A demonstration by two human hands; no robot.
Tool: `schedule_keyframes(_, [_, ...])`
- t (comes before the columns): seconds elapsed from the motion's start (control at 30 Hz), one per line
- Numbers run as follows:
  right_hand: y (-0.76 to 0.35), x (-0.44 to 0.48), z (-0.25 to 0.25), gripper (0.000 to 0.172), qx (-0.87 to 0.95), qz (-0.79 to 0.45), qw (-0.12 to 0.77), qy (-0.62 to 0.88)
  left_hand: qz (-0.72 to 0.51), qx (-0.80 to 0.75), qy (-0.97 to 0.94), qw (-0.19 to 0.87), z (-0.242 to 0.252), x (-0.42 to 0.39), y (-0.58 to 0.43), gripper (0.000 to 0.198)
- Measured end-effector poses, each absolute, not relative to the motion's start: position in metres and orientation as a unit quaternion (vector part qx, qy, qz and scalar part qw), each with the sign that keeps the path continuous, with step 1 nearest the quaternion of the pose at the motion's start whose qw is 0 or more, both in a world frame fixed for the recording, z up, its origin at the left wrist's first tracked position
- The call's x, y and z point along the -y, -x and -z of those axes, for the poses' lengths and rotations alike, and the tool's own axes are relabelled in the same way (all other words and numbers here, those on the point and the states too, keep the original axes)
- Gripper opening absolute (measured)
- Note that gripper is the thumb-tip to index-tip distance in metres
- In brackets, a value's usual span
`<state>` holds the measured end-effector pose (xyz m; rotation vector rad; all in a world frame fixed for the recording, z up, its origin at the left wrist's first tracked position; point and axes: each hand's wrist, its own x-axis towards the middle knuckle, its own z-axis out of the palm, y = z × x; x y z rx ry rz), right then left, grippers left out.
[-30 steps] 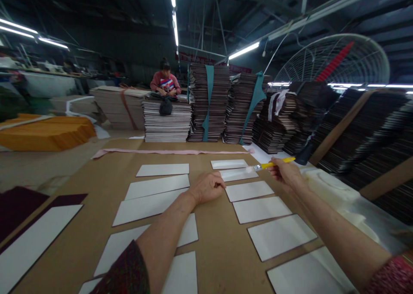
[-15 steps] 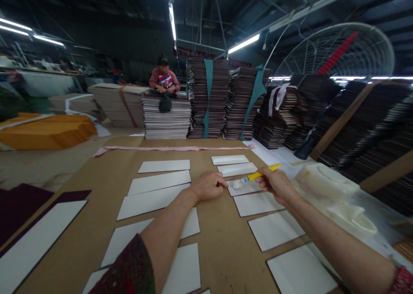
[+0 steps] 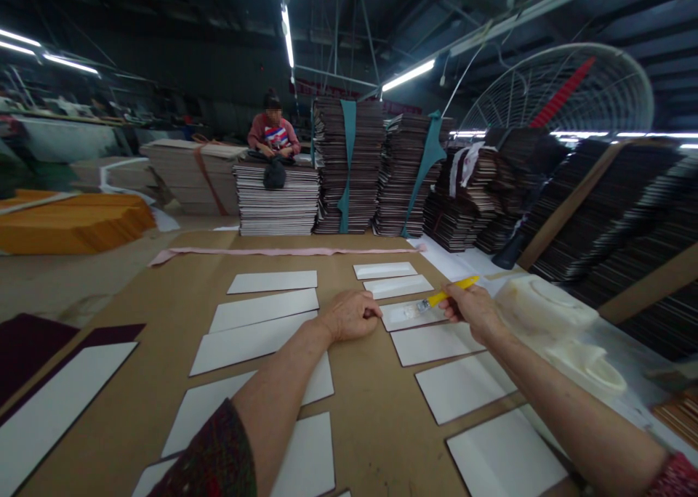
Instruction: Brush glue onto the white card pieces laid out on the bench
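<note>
Right hand [image 3: 472,309] grips a brush [image 3: 444,297] over a white card [image 3: 395,321]

From my seat at the remote feed, the biggest thing is the worktable [image 3: 371,410], covered in brown paper and filling the lower view. Behind its far edge stand tall stacks of dark boards [image 3: 349,170], some bound with teal straps. To the right of them is a big round fan [image 3: 556,90] in a wire cage. A person [image 3: 273,130] sits beyond the stacks at the back. On the brown paper lie two columns of white cards, one left [image 3: 262,309] and one right, with a bare lane between them. A white tub [image 3: 545,308] sits near the table's right edge, just beside the right hand. My left hand [image 3: 349,315] rests knuckles-up in the lane, fingers curled under and gripping nothing that I can see. Its fingertips touch the left end of the third card down the right column. That is the white card under the brush: the right hand is closed round the yellow handle, and the pale bristles touch the card's middle.
</note>
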<state>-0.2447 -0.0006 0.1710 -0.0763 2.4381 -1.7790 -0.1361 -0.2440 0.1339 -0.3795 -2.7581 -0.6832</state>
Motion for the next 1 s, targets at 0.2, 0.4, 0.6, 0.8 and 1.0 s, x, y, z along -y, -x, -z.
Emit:
schedule_keyframes(0.2, [0.262, -0.025, -0.175, 0.030, -0.844, 0.536, 0.007, 0.024, 0.240, 0.953, 0.120, 0.140, -0.134, 0.243, 0.137, 0.027])
schedule_keyframes(0.4, [0.272, -0.044, -0.183, 0.037, -0.886, 0.463, -0.028, 0.013, 0.242, 0.956, 0.107, 0.130, -0.136, 0.241, 0.137, 0.022])
schedule_keyframes(0.6, [0.271, -0.053, -0.189, 0.042, -0.905, 0.421, -0.064, 0.021, 0.241, 0.956, 0.104, 0.133, -0.136, 0.241, 0.138, 0.021])
schedule_keyframes(0.8, [0.259, -0.060, -0.194, 0.032, -0.836, 0.542, -0.080, 0.002, 0.273, 0.948, 0.086, 0.138, -0.137, 0.240, 0.135, 0.018])
schedule_keyframes(1.0, [0.222, -0.059, -0.199, 0.020, -0.744, 0.667, 0.034, -0.025, 0.248, 0.963, 0.018, 0.104, -0.143, 0.235, 0.143, 0.017])
